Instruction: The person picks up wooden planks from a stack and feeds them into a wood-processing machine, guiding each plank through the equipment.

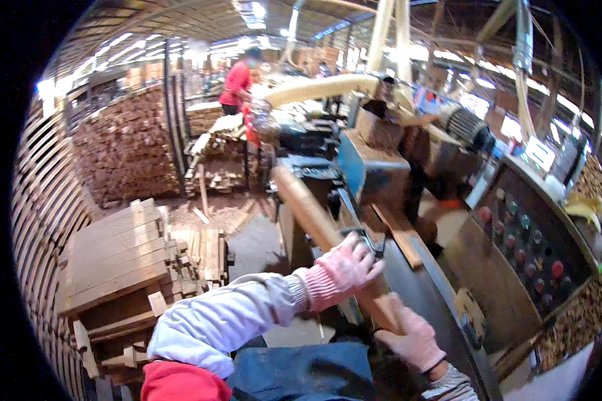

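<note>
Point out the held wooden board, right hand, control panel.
Wooden board (314, 216): head view, its upper stretch.
Right hand (416, 339): head view, its gloved middle.
Control panel (540, 248): head view, its dark face.

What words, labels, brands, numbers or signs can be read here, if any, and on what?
None can be read.
Bright white rectangular panel: marks too small and blurred.
Dark control board with round coloured buttons: any labels too small and blurred.
Long brown wooden piece: no lettering visible.
</note>
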The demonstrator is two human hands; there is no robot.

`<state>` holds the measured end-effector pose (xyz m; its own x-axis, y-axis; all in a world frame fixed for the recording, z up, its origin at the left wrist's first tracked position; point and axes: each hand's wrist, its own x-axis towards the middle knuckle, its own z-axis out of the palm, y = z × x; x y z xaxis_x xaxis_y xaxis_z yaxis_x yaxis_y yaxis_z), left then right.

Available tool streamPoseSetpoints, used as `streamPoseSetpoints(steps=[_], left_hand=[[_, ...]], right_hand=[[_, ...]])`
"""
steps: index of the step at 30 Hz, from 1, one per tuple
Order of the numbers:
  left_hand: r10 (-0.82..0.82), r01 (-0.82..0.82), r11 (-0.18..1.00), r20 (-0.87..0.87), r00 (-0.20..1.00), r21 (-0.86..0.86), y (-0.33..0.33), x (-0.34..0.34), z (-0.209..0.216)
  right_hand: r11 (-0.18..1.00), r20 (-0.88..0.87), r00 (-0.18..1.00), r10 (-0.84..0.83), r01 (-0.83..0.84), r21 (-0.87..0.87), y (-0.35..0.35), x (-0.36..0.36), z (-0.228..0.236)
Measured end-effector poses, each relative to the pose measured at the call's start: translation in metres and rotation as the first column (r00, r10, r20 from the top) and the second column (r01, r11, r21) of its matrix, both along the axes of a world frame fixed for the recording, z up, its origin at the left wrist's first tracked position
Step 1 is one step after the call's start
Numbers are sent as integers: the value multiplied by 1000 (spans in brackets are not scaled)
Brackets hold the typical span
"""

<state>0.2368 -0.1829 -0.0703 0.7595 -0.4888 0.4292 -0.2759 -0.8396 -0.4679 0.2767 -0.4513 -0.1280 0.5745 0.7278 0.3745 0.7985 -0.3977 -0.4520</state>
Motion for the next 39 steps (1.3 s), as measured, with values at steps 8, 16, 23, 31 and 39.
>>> streamPoseSetpoints(steps=[8, 16, 23, 31, 39], left_hand=[[102, -103, 954, -16, 995, -281, 69, -19, 2], [894, -867, 379, -113, 433, -324, 227, -260, -41], [901, -954, -300, -332, -281, -8, 246, -409, -69], [948, -965, -236, -244, -203, -115, 276, -468, -119], [948, -949, -286, -179, -261, -132, 290, -453, -118]], right_hand=[[743, -1, 783, -621, 589, -318, -172, -59, -19], [850, 319, 790, -523, 510, 131, -133, 48, -72], [899, 364, 844, -395, 272, 343, 30, 200, -52], [927, 213, 913, -347, 298, 228, -26, 136, -64], [942, 407, 865, -292, 335, -36, -151, -6, -32]])
